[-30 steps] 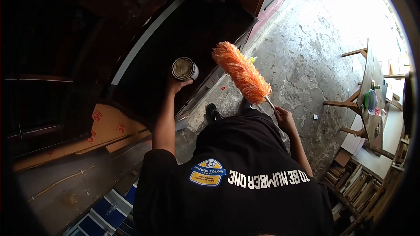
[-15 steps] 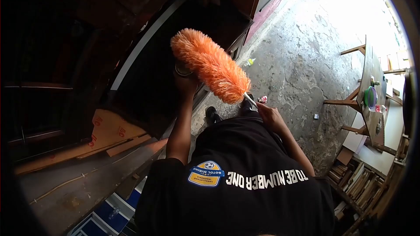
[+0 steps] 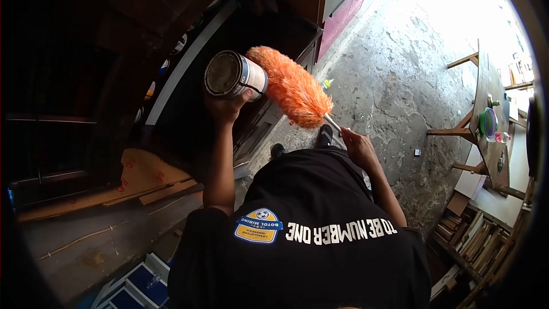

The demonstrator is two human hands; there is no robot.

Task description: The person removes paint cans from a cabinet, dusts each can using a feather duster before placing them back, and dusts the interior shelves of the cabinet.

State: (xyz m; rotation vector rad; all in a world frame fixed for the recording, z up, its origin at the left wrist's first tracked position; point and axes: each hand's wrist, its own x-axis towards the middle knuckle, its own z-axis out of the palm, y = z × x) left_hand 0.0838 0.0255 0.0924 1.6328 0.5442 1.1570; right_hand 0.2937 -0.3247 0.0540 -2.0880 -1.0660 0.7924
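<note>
My left hand (image 3: 227, 107) grips a paint can (image 3: 224, 73) from below, its fingers wrapped against the side. The can is tilted, with its round end turned toward me and a pale label around its wall. My right hand (image 3: 361, 150) is closed on the thin handle of a fluffy orange feather duster (image 3: 293, 88). The far part of the duster lies against the side of the can.
A dark cabinet (image 3: 269, 28) with a pale edge strip stands on the left, with cans inside. A wooden table (image 3: 486, 88) carrying a green-rimmed basin (image 3: 488, 123) is on the right. Stacked wood pieces (image 3: 472, 240) lie below it. Small litter dots the worn concrete floor (image 3: 394, 80).
The paint can, mostly hidden behind the duster before, has risen into view in my left hand. The duster has shifted slightly to the right and now rests beside the can.
</note>
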